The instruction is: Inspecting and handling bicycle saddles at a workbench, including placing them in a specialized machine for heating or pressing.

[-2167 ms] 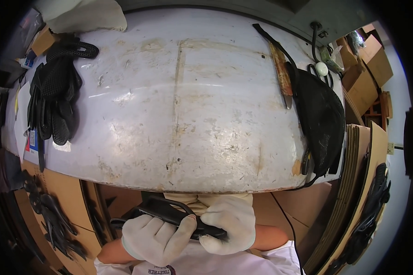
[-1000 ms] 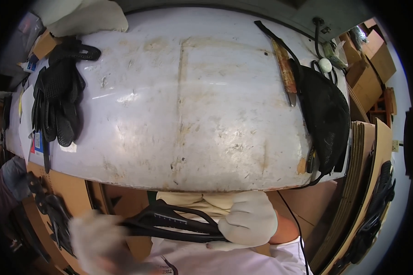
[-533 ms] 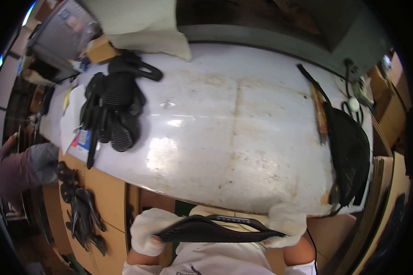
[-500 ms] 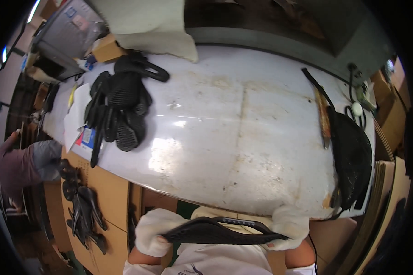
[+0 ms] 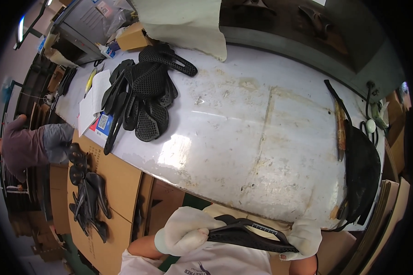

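Observation:
Close to my body, below the table's near edge, I hold a black bicycle saddle (image 5: 250, 240) sideways, with its marked rail uppermost. My left hand (image 5: 186, 231), in a white glove, is closed on the saddle's left end. My right hand (image 5: 303, 239), also in a white glove, grips its right end, with part of the fingers behind it. On the left of the white table (image 5: 215, 123) lies a pile of black lattice saddle pads (image 5: 147, 80), several of them overlapping.
More black saddles (image 5: 89, 192) lie on a cardboard box (image 5: 119, 183) at the left. A black curved cover-like piece (image 5: 362, 169) and a worn long tool (image 5: 340, 133) lie at the table's right. A yellow carton (image 5: 133, 36) stands at the back left. Another person (image 5: 27, 146) stands far left.
The saddle has shifted right and tilted, its right end now lower. My left hand has moved right and closed further over its end. The whole view has swung slightly left.

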